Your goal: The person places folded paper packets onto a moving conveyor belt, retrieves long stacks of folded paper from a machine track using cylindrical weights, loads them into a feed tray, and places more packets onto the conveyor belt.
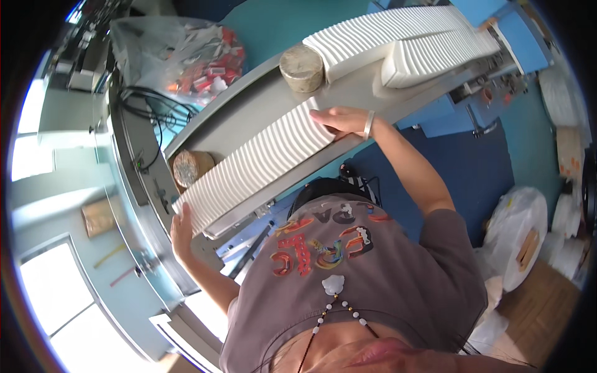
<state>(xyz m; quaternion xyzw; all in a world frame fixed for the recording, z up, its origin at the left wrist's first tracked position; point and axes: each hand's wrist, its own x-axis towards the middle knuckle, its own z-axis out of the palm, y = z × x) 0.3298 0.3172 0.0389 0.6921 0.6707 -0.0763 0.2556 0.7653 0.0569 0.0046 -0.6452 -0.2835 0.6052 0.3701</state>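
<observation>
A long row of thin white folded pieces (255, 158), packed face to face, lies along the metal trough between my hands. My left hand (181, 235) is pressed against the row's near-left end. My right hand (345, 121) grips the other end, thumb on top and the other fingers partly hidden beneath. Beyond the left end stands a round wooden block (191, 168). A second round block (302, 69) sits farther up the trough, against another long white row (385, 37). A shorter white row (429, 59) lies beside that one.
The metal trough (233, 102) slants from lower left to a blue machine part (525, 37) at upper right. Behind it is a clear plastic bag (205, 59) of red and white pieces. Black cables (152, 105) hang at the left. A plastic-wrapped roll (516, 239) stands at right.
</observation>
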